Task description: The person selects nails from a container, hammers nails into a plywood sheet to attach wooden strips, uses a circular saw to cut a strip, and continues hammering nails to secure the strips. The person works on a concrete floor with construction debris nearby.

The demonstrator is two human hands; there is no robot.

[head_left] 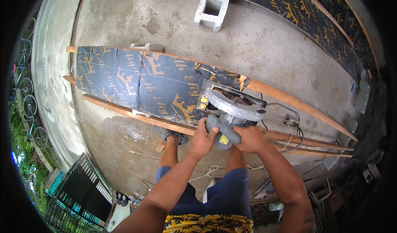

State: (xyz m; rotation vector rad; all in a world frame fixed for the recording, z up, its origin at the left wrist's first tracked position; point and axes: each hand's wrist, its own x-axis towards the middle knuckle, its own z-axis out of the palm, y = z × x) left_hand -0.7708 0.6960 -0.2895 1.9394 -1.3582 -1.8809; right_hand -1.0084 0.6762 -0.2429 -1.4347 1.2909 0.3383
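A grey circular saw [235,105] rests with its flat base plate on the right end of a black plywood panel [109,74] printed in gold. My left hand [203,138] is wrapped round the saw's grey handle, thumb lying along it. My right hand [250,139] closes on the body's right side by the handle, its fingers partly hidden. The panel lies across wooden strips; a long strip [297,102] runs out from its far edge to the right, and another strip [144,118] lies along its near edge. The saw's blade is hidden under the guard.
A concrete block [212,10] stands on the concrete floor [165,24] beyond the panel. More printed black panels [285,7] lie at the far right. A power outlet box [291,120] with dark and white cords sits right of the saw. A loose white cord [210,171] lies by my feet.
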